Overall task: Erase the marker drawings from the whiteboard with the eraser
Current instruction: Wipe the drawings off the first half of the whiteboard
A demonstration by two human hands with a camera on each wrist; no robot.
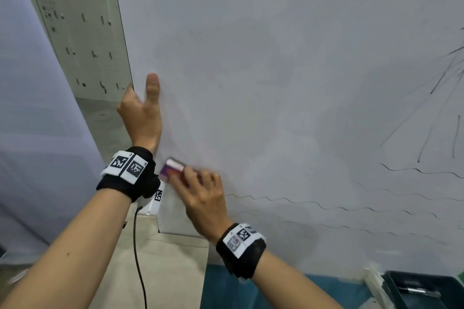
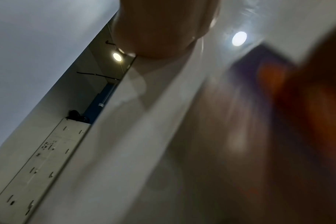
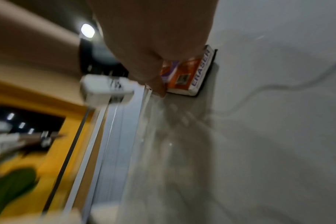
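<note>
The left hand (image 1: 140,110) clasps the left edge of the whiteboard (image 1: 276,70), thumb lying flat on the front face and the other fingers wrapped behind the edge, out of sight. The right hand (image 1: 203,198) grips the eraser (image 1: 173,168) and holds it flat against the board low on its left side, just below and right of the left wrist; the 2 hands are near each other but not touching. In the right wrist view the eraser (image 3: 190,72) shows an orange and purple label with the word ERASER, its dark pad against the white surface, with the thumb on its near side.

The board's left part looks wiped, with only faint grey smears. Wavy marker lines (image 1: 326,206) run rightward from just beside the right hand, with more wavy rows below and above them, and a cluster of straight slanted strokes (image 1: 437,88) sits near the right edge. Both wrists wear black bands carrying white tags with printed square codes. A dark tray (image 1: 424,288) sits at the lower right, and a perforated pale panel (image 1: 80,32) stands behind the board's left edge.
</note>
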